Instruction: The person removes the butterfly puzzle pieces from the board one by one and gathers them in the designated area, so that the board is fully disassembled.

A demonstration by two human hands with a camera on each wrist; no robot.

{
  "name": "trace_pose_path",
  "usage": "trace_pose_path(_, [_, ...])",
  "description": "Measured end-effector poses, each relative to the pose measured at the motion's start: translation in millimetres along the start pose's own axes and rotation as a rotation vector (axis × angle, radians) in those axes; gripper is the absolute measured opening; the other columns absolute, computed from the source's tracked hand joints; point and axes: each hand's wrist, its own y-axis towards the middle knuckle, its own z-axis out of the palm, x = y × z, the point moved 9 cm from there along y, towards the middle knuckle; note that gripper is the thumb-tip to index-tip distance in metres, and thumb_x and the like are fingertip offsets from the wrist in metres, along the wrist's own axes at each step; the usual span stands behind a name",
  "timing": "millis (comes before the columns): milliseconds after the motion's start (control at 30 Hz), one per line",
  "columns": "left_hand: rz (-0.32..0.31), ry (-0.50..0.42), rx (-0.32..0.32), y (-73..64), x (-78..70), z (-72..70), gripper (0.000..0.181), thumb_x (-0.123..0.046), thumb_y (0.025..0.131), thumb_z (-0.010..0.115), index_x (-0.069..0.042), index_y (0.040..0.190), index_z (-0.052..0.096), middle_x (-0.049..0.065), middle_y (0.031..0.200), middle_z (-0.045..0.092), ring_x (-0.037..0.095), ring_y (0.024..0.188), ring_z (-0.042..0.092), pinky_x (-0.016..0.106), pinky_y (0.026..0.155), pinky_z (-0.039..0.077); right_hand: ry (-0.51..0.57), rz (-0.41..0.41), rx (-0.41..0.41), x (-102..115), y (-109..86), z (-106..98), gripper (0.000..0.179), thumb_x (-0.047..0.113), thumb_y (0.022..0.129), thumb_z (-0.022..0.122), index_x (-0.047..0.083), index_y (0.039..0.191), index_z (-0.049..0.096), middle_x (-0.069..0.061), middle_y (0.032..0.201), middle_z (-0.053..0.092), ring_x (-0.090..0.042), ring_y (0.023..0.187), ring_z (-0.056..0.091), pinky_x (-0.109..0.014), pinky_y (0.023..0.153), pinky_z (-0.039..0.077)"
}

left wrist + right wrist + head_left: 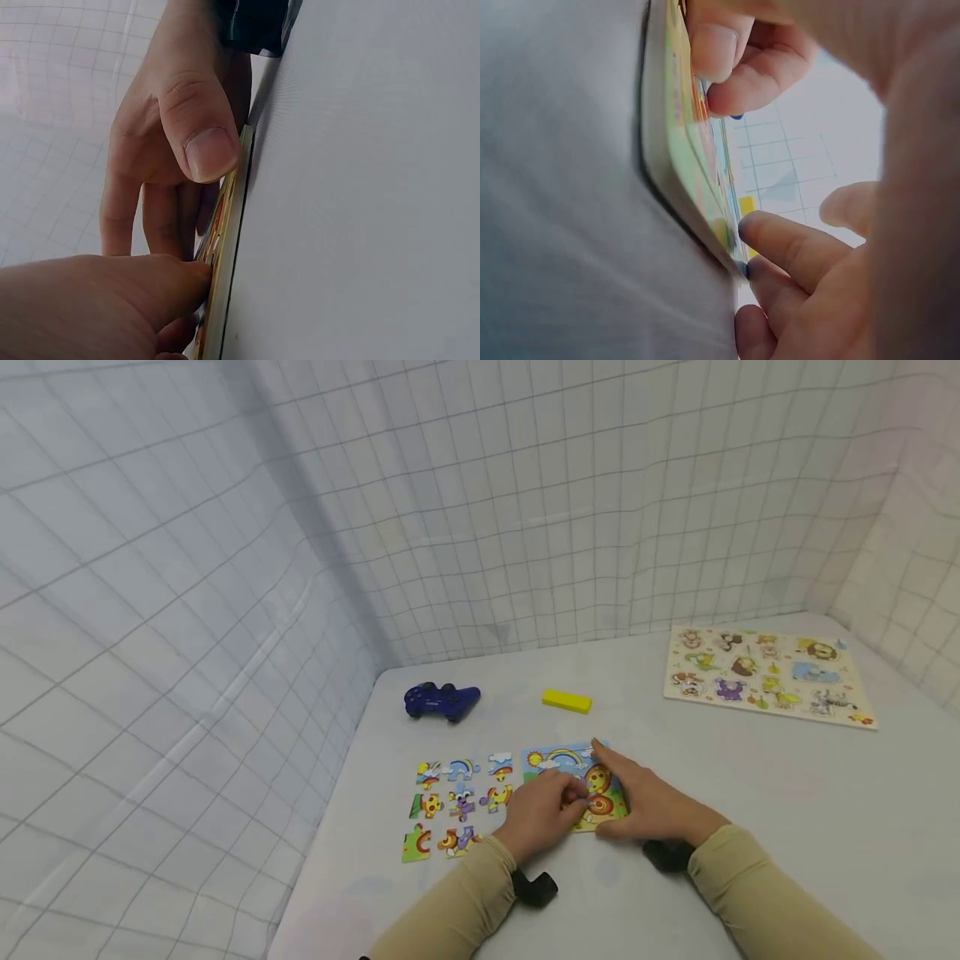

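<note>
A colourful puzzle board (pixel 558 762) with a sun, rainbow and lion lies flat on the white table. My left hand (pixel 542 814) reaches over it from the near left, fingers curled, thumb and index fingertips close together at the picture. I cannot tell whether they pinch a piece. My right hand (pixel 652 797) holds the board's right side, thumb by the near corner and fingers at the far one. In the right wrist view, the fingers (pixel 784 244) of this hand meet the board's corner. Left of the board, several loose puzzle pieces (pixel 462 802) lie in rows.
Behind the pieces is a blue game controller (pixel 441 701). A yellow block (pixel 567 701) lies beyond the board. At the far right rests a larger animal puzzle (pixel 765 677). White gridded cloth (pixel 540 510) walls the table's back and sides.
</note>
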Motion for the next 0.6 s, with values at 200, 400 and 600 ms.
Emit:
trace_pose_path(200, [-0.033,0.032,-0.008,3.1,-2.4,-0.3,0.013,-0.04,0.096,0.072,-0.031,0.103,0.077,-0.02,0.083,0.057,-0.006,0.07,0.047,0.015,0.057,0.038,-0.019,-0.016,-0.019,1.7,1.6,1.7,0.118,0.045,0.079,0.087,0.004,0.164,0.016,-0.016,0.16,0.043,-0.038,0.148,0.037,-0.064,0.115,0.033])
trace_pose_path(400, [-0.06,0.03,0.018,2.9,-1.2,3.9,0.012,-0.042,0.095,0.074,-0.032,0.1,0.078,-0.02,0.082,0.057,-0.006,0.069,0.047,0.017,0.056,0.039,-0.038,0.02,-0.053,-0.3,1.8,3.2,0.097,0.04,0.096,0.071,0.004,0.164,0.013,-0.014,0.158,0.047,-0.038,0.148,0.039,-0.063,0.115,0.034])
trace_pose_path(600, [-0.043,0.005,-0.004,3.7,-2.3,1.7,0.013,-0.042,0.095,0.074,-0.031,0.099,0.079,-0.02,0.081,0.057,-0.005,0.067,0.048,0.017,0.054,0.039,-0.035,0.047,-0.098,-1.1,2.9,-1.8,0.063,0.007,0.106,0.047,0.002,0.163,0.021,-0.015,0.156,0.05,-0.038,0.149,0.038,-0.059,0.118,0.031])
